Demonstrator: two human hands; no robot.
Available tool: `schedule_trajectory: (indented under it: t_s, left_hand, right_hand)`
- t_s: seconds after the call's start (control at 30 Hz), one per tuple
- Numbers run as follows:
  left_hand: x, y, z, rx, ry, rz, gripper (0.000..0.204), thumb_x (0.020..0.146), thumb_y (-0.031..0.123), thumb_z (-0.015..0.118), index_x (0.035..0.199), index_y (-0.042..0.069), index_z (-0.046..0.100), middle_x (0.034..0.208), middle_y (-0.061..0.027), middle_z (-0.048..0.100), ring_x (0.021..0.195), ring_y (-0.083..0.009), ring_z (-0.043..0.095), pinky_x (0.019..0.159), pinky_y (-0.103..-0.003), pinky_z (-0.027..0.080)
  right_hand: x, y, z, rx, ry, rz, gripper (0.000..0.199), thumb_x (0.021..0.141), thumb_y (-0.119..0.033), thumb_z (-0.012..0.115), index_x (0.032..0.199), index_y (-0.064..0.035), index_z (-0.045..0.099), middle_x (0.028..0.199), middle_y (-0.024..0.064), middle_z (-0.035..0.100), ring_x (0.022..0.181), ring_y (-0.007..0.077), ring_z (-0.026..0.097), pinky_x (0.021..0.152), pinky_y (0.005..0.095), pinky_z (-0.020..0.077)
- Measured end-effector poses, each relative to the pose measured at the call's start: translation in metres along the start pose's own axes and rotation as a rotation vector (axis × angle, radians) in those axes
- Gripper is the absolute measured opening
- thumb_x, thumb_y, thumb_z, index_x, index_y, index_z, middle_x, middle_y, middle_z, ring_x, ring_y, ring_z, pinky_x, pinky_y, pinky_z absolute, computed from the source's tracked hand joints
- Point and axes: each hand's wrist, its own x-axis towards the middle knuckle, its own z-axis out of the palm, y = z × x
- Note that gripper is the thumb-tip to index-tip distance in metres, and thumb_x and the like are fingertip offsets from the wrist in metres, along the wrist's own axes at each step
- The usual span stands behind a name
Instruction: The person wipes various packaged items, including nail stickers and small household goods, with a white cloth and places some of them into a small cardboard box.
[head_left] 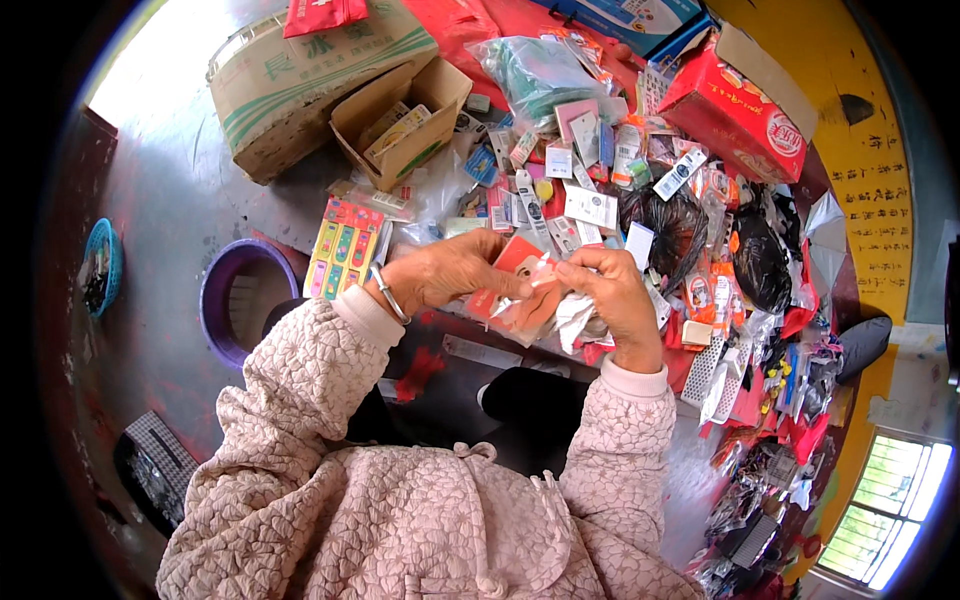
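Both hands pinch one small red packet.
Left hand [455, 270] and right hand [610, 295] each have their grip clamped on the red carded packet [520, 262]; loose packets [590, 205] lie just beyond.

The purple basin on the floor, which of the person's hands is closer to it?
Left. The left hand is just right of the purple basin, with the colourful card sheet between them. The right hand is farther right, beyond the small red packet both hands hold.

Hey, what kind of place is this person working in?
Likely a small home workshop or stockroom for packing small goods. The floor is heaped with carded packets, cardboard boxes stand open, and both hands, left hand and right hand, hold a red card packet.
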Motion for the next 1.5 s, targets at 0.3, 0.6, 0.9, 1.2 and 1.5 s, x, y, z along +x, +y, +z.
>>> schedule_trajectory:
  t_s: [0.3,0.6,0.9,1.2,1.5]
  left_hand:
    - [0.003,-0.006,0.016,-0.186,0.181,-0.004,0.017,0.083,0.017,0.061,0.092,0.003,0.06,0.081,0.0004,0.059,0.068,-0.0054,0.052,0.06,-0.021,0.042]
    - [0.003,-0.011,0.015,-0.177,0.141,0.0,0.017,0.086,0.014,0.056,0.096,0.001,0.057,0.084,-0.0038,0.06,0.077,-0.0086,0.055,0.066,-0.023,0.045]
    - [0.017,-0.018,0.01,-0.582,0.228,0.173,0.021,0.089,0.008,0.046,0.11,0.001,0.05,0.102,-0.0076,0.058,0.092,-0.0163,0.058,0.082,-0.033,0.049]
    - [0.017,-0.006,0.0,-0.716,0.448,0.333,0.021,0.091,0.008,0.043,0.109,0.001,0.049,0.102,-0.0076,0.058,0.092,-0.0173,0.059,0.083,-0.034,0.049]
    - [0.017,-0.012,0.011,-0.59,0.328,0.316,0.019,0.09,0.012,0.048,0.108,0.006,0.05,0.096,-0.0006,0.057,0.09,-0.0121,0.057,0.081,-0.031,0.05]
  right_hand:
    - [0.004,0.008,-0.032,0.098,0.686,-0.102,0.023,0.082,-0.018,0.057,0.068,0.0,0.058,0.058,0.0029,0.053,0.055,0.0082,0.05,0.054,0.0237,0.0398]
    - [0.017,0.017,0.0,-0.758,0.586,-0.457,0.013,0.073,-0.014,0.062,0.079,-0.0031,0.06,0.075,0.0073,0.057,0.068,0.0218,0.058,0.059,0.0318,0.0451]
    - [0.009,0.001,0.024,-0.43,0.666,-0.506,0.009,0.078,-0.012,0.06,0.079,-0.0039,0.056,0.077,0.0084,0.056,0.07,0.0237,0.057,0.061,0.0314,0.0445]
    - [0.001,0.022,0.007,-0.542,0.406,-0.373,0.007,0.076,-0.008,0.057,0.074,-0.0016,0.056,0.068,0.0106,0.056,0.063,0.0277,0.057,0.057,0.0326,0.0434]
    - [0.008,-0.01,0.043,-0.793,0.513,-0.839,0.009,0.072,-0.004,0.06,0.08,-0.005,0.056,0.08,0.0082,0.055,0.072,0.0269,0.056,0.062,0.0335,0.0479]
